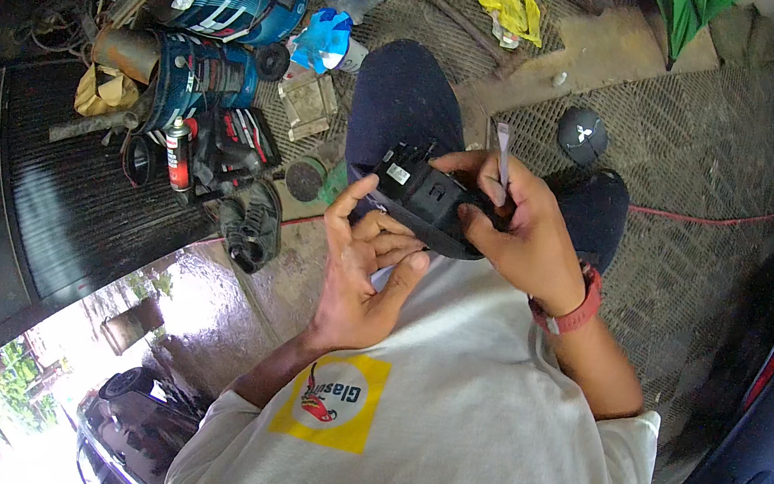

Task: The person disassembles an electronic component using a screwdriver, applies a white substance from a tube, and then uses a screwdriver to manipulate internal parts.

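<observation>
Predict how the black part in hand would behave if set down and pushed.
The black part looks like moulded plastic, so probably stiff. Its curved lower edge might let it rock. The small projections on it could be fragile.

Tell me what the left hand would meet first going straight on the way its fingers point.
Probably the black part held in the right hand; the left hand appears close to its edge, though depth and contact are unclear.

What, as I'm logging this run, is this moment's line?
right hand: holding black part, flat tool; left hand: open beside part; dark dome: on floor
</observation>
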A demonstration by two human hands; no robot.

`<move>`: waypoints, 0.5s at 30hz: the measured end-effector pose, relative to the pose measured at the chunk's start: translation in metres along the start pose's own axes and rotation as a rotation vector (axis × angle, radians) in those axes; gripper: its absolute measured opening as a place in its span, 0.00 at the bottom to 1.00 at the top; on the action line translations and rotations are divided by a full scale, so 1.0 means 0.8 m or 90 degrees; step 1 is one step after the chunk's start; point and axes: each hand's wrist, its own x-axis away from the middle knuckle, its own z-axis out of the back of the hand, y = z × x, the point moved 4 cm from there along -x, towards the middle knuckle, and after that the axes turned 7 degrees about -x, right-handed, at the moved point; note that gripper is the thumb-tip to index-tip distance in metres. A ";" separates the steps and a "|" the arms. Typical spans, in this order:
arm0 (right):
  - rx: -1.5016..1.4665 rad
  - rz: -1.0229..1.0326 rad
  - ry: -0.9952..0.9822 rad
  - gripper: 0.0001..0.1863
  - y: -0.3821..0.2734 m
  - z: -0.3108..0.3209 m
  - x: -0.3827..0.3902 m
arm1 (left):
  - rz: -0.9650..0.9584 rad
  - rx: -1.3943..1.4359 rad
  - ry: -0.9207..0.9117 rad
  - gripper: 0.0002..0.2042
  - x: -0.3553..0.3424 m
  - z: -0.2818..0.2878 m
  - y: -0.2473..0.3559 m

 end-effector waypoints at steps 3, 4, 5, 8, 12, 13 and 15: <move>-0.081 -0.048 -0.034 0.21 0.031 0.011 0.003 | 0.046 -0.040 -0.052 0.44 -0.003 0.010 -0.002; -0.092 -0.051 -0.037 0.21 0.034 0.013 0.004 | 0.080 -0.061 -0.080 0.44 -0.005 0.014 -0.001; -0.104 -0.056 -0.043 0.21 0.038 0.013 0.005 | 0.126 -0.091 -0.057 0.45 -0.005 0.019 0.006; -0.088 -0.106 -0.071 0.21 0.035 0.010 0.006 | -0.123 -0.519 -0.140 0.41 -0.029 0.046 0.047; -0.170 -0.082 -0.007 0.22 0.042 0.021 0.003 | -0.398 -0.688 -0.125 0.45 -0.070 0.045 0.061; -0.182 -0.075 0.001 0.23 0.045 0.024 0.003 | -0.327 -0.672 -0.152 0.45 -0.070 0.051 0.053; -0.191 -0.078 -0.008 0.22 0.051 0.029 0.006 | -0.371 -0.688 -0.149 0.49 -0.086 0.043 0.058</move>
